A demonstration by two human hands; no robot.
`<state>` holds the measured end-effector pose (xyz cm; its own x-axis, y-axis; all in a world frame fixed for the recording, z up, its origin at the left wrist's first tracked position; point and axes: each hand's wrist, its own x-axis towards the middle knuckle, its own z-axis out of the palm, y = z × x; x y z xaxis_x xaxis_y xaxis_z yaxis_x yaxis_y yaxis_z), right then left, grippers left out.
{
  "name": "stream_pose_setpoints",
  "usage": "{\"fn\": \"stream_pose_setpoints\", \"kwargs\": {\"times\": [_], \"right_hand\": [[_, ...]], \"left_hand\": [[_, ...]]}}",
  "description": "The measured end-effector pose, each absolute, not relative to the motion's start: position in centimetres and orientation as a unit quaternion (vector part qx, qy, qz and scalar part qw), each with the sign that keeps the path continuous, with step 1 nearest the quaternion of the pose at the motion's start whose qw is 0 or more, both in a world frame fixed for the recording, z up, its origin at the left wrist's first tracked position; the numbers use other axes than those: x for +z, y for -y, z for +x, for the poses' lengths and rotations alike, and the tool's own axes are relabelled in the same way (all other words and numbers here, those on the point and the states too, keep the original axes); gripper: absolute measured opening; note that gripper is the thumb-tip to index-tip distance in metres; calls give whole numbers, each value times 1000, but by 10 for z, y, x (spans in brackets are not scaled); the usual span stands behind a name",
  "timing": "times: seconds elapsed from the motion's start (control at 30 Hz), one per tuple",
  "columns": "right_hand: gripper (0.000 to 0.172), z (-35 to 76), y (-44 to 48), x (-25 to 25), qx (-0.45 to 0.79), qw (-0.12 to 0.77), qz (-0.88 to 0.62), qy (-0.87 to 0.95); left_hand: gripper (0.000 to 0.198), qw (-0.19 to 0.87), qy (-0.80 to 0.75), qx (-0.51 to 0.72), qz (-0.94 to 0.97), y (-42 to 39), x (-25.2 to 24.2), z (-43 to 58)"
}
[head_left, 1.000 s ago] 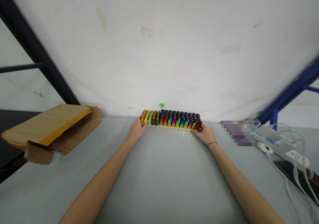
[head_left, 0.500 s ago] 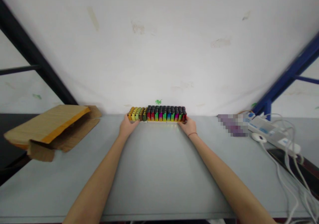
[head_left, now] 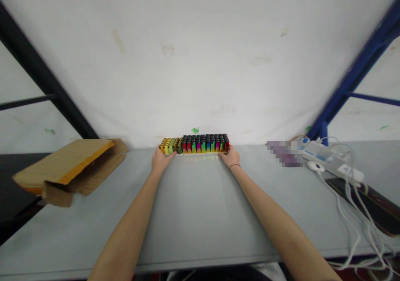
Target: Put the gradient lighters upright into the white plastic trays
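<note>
Several upright lighters stand packed in rows against the wall at the back of the grey table. The yellow and green lighters (head_left: 170, 146) form the left part, and the multicoloured lighters with black tops (head_left: 205, 144) form the longer right part. My left hand (head_left: 161, 160) grips the left end of the rows, thumb along the front. At the right end my right hand (head_left: 230, 156), with a thin red band at the wrist, grips the outermost multicoloured lighters. The fingertips behind both ends are partly hidden.
An open cardboard box (head_left: 67, 164) lies at the left of the grey table (head_left: 200, 214). On the right are a white power strip (head_left: 331, 160), tangled white cables, a dark phone-like object (head_left: 371, 206) and a blurred purple item (head_left: 286, 154). Metal posts flank the wall.
The camera view has shifted slightly, so the scene sits a little differently in the frame. Both hands keep their hold at the ends of the lighter rows.
</note>
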<state>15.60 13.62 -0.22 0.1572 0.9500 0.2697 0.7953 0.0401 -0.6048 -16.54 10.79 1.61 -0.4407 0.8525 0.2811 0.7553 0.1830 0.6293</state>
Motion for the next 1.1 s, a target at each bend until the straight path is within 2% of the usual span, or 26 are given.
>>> {"fn": "stream_pose_setpoints", "kwargs": {"times": [0.13, 0.23, 0.3, 0.37, 0.43, 0.5, 0.57, 0.63, 0.73, 0.93, 1.0, 1.1], "right_hand": [[54, 158, -136, 1, 151, 340, -681, 631], [67, 164, -134, 6, 203, 341, -654, 644], [78, 168, -129, 9, 232, 339, -639, 650], [82, 171, -118, 8, 231, 336, -634, 657], [78, 173, -102, 4, 190, 325, -625, 684], [70, 173, -83, -2, 128, 293, -599, 734], [56, 174, -66, -7, 85, 249, -566, 781], [48, 173, -55, -9, 65, 214, -549, 805], [47, 172, -51, -8, 55, 192, -552, 809], [46, 176, -54, -4, 50, 193, -561, 804], [39, 176, -52, -2, 51, 204, -540, 815], [28, 167, -45, -1, 59, 223, -431, 872]], "left_hand": [[85, 74, -769, 376, 512, -106, 18, -166], [93, 76, -774, 375, 505, -98, 21, -156], [97, 37, -777, 389, 493, -90, 23, -143], [89, -46, -769, 422, 478, -81, 26, -124], [72, -74, -711, 431, 551, -71, 28, -103], [49, -10, -604, 373, 704, -63, 28, -79], [38, 79, -479, 271, 831, -55, 24, -57], [38, 102, -423, 201, 877, -49, 18, -40], [42, 96, -440, 168, 877, -44, 8, -28], [41, 101, -444, 166, 875, -48, 5, -33], [43, 103, -445, 167, 874, -48, 6, -33], [52, 109, -454, 185, 865, -47, 5, -31]]}}
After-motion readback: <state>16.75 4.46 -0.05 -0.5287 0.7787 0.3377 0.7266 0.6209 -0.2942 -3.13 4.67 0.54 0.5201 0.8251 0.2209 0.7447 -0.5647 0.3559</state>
